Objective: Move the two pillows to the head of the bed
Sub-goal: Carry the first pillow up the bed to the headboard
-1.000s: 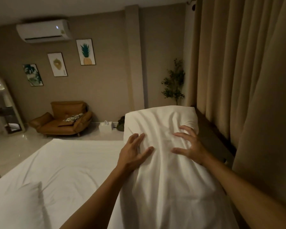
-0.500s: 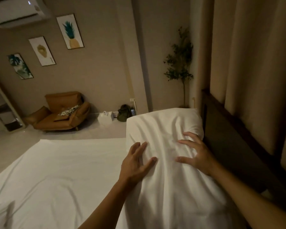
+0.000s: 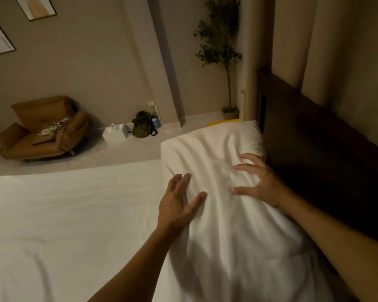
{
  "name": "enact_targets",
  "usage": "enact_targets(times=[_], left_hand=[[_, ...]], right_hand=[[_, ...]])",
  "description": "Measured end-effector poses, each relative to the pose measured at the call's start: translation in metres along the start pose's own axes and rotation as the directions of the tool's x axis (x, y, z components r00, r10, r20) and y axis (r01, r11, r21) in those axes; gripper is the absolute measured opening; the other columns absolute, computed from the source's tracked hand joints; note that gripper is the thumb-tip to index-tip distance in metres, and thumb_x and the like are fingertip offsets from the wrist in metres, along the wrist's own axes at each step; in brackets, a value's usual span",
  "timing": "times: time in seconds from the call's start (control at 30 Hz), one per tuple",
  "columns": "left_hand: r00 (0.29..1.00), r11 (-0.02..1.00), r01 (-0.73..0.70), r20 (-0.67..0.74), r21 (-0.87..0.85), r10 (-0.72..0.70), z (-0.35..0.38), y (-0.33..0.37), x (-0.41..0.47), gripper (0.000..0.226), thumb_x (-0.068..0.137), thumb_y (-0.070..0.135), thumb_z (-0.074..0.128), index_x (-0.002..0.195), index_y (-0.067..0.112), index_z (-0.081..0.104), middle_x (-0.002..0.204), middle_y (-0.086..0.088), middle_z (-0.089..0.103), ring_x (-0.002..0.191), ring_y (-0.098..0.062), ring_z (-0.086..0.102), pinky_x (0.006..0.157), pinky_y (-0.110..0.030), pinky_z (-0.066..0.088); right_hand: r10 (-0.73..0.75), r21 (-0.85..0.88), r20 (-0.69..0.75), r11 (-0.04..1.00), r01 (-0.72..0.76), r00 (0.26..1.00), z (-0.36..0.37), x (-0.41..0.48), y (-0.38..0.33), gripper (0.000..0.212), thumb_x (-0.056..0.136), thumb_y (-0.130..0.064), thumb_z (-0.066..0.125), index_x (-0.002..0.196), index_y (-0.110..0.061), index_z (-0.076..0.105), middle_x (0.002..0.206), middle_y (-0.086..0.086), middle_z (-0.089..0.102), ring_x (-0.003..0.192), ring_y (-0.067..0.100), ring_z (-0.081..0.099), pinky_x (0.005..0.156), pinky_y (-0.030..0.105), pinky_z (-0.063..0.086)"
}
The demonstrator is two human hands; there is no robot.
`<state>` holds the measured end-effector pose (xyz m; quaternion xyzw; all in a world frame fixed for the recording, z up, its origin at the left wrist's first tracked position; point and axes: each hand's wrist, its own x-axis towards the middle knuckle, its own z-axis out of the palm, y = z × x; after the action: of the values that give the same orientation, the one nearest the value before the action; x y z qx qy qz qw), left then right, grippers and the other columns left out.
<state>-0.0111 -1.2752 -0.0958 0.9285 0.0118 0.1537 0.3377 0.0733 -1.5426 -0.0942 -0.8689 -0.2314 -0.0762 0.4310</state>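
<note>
Both hands lay flat, fingers spread, on the pillow – its long axis ran along the headboard, the right hand nearer it than the left hand

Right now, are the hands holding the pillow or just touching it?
Just touching. The left hand and right hand lie flat with spread fingers on top of the white pillow; nothing is gripped.

The view has tipped further down and right. The dark wooden headboard now fills more space right of the right hand; a yellow object has appeared beyond the pillow's far end.
</note>
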Motion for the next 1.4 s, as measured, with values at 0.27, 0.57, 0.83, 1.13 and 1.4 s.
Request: enact_targets(times=[0.27, 0.57, 0.83, 1.13, 1.4], left_hand=[[1.0, 1.0, 0.004, 0.01, 0.03, -0.005, 0.067, -0.042, 0.027, 0.079, 0.08, 0.076, 0.054, 0.147, 0.035, 0.044, 0.155, 0.008, 0.035, 0.139, -0.012, 0.039, 0.108, -0.025, 0.033], [1.0, 0.999, 0.027, -0.007, 0.027, -0.027, 0.11, -0.069, 0.05, 0.077, 0.081, 0.071, 0.058, 0.147, 0.034, 0.044, 0.155, 0.008, 0.036, 0.138, -0.011, 0.039, 0.105, -0.021, 0.031], [0.999, 0.999, 0.05, 0.015, 0.022, -0.05, 0.13, -0.084, 0.062, 0.076, 0.081, 0.07, 0.06, 0.147, 0.035, 0.044, 0.154, 0.009, 0.035, 0.137, -0.01, 0.04, 0.103, -0.018, 0.029], [0.994, 0.995, 0.103, 0.029, 0.002, -0.103, 0.14, -0.1, 0.053, 0.072, 0.082, 0.068, 0.062, 0.144, 0.034, 0.048, 0.153, 0.01, 0.036, 0.136, -0.01, 0.041, 0.103, -0.02, 0.032], [0.997, 0.997, 0.076, 0.028, 0.012, -0.076, 0.144, -0.107, 0.068, 0.069, 0.082, 0.066, 0.064, 0.141, 0.031, 0.052, 0.151, 0.006, 0.037, 0.135, -0.015, 0.042, 0.107, -0.031, 0.038]], right_hand=[[0.045, 0.01, 0.027, 0.999, -0.046, 0.999, 0.034, 0.016, 0.073, 0.066, 0.055, -0.053, 0.089, 0.116, -0.037, 0.068, 0.146, -0.016, 0.039, 0.137, 0.005, 0.035, 0.111, 0.024, 0.028], [0.034, -0.002, 0.06, 0.999, -0.034, 0.998, 0.05, 0.042, 0.115, 0.068, 0.056, -0.045, 0.09, 0.118, -0.027, 0.071, 0.147, -0.014, 0.038, 0.135, 0.0, 0.032, 0.101, 0.004, 0.02], [0.083, 0.005, 0.069, 0.996, -0.084, 0.994, 0.059, 0.046, 0.134, 0.067, 0.059, -0.042, 0.091, 0.12, -0.028, 0.069, 0.147, -0.018, 0.036, 0.13, -0.005, 0.029, 0.104, 0.016, 0.024], [0.137, -0.002, 0.087, 0.991, -0.137, 0.987, 0.07, 0.04, 0.153, 0.068, 0.061, -0.041, 0.09, 0.123, -0.025, 0.068, 0.147, -0.014, 0.036, 0.128, -0.007, 0.028, 0.101, 0.01, 0.022], [0.177, -0.021, 0.056, 0.984, -0.176, 0.983, 0.069, 0.046, 0.156, 0.068, 0.061, -0.037, 0.091, 0.123, -0.022, 0.068, 0.146, -0.011, 0.038, 0.131, -0.002, 0.031, 0.102, 0.009, 0.024]])
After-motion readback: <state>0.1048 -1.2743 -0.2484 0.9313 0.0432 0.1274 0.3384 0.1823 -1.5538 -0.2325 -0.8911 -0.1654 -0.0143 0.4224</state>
